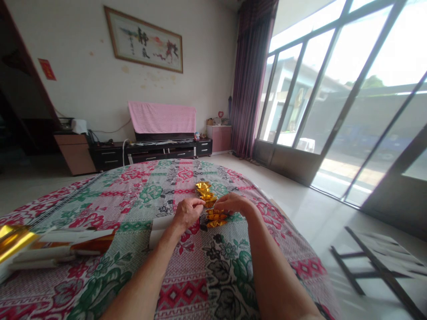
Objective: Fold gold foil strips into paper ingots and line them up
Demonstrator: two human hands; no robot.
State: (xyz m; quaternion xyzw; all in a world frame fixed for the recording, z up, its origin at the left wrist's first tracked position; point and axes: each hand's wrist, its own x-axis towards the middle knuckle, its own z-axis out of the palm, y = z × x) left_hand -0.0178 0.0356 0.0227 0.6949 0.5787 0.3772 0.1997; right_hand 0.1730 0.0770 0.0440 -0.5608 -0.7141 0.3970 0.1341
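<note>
A row of folded, crinkled gold foil papers [204,190] lies on the flowered cloth, running away from me. On its left side my left hand [189,213] is closed, thumb and forefinger pinching the edge of a gold piece. From the right, my right hand [236,204] reaches in with bent fingers closed at the same part of the row; its fingertips are partly hidden. Nearer to me, more gold pieces [216,218] lie below the right fingers. A white folded paper [160,224] sits beside my left wrist, partly covered by the forearm.
At the left edge lies a pile of gold and white paper sheets [60,244]. The round table's cloth [140,275] hangs over its right edge. A dark-framed stool [380,258] stands on the floor at right. Beyond are a low TV cabinet [160,151] and glass doors [333,102].
</note>
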